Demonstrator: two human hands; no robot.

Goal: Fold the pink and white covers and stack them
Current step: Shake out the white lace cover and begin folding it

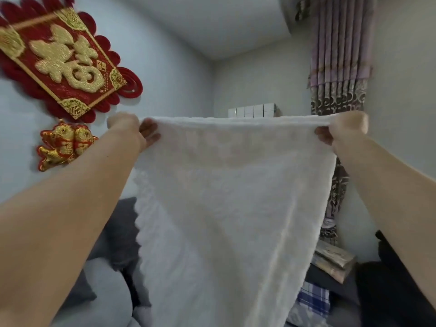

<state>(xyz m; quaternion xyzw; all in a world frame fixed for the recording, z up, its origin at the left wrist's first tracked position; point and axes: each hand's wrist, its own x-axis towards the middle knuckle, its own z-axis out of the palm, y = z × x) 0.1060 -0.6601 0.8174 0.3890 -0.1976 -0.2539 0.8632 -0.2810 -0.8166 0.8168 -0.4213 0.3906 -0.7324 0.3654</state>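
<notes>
The white cover (219, 208) is up in the air, held out in front of the person. The left hand (132, 131) pinches one top corner and the right hand (342, 131) pinches the other top corner. Both hands are closed tight on the cloth, and they are far apart, so the top edge is pulled straight and flat between them. That top edge runs from side to side, level with both hands. The rest of the cover hangs straight down from it, and its long way looks to be up and down. The bottom end goes out of the picture, so I cannot tell where it stops. A wavy edge shows on its left side. Both hands are about the same way out from the body, so neither one is closer to the cloth. I think the fold has not started yet. The next move is probably to bring the two hands together, corner to corner, so the cover folds in half. No pink cover can be seen here. A red wall hanging (63, 57) is on the wall to the left, and a curtain (339, 74) hangs on the right.
</notes>
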